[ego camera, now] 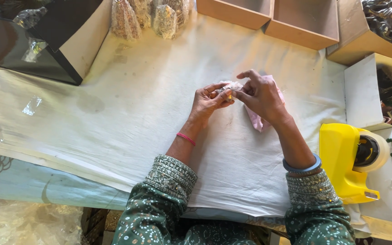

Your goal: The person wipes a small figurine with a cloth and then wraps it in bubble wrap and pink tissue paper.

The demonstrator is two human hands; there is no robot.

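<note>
White wrapped bundle [230, 86] pinched at frame centre.
I see left hand [209, 100] and right hand [260, 95] both gripping it over pink paper [256, 119].

Packing workshop — tape dispenser [348, 161], wooden boxes [302, 22], wrapped figurines [165, 20].

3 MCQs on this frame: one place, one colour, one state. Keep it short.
1. Where is the tape dispenser?
A. by the right forearm, at the table's right edge
B. beside the left elbow
C. inside a wooden tray

2. What colour is the band on the left wrist?
A. blue
B. red
C. yellow

3. What are the hands doing?
A. lying flat and empty
B. both pinching one small wrapped item
C. one lifting the dispenser

Answers:
1 A, the yellow dispenser sits just right of the right sleeve.
2 B, a thin red band crosses the left wrist.
3 B, the left hand and right hand meet on the small item, over a pink cloth.
</note>
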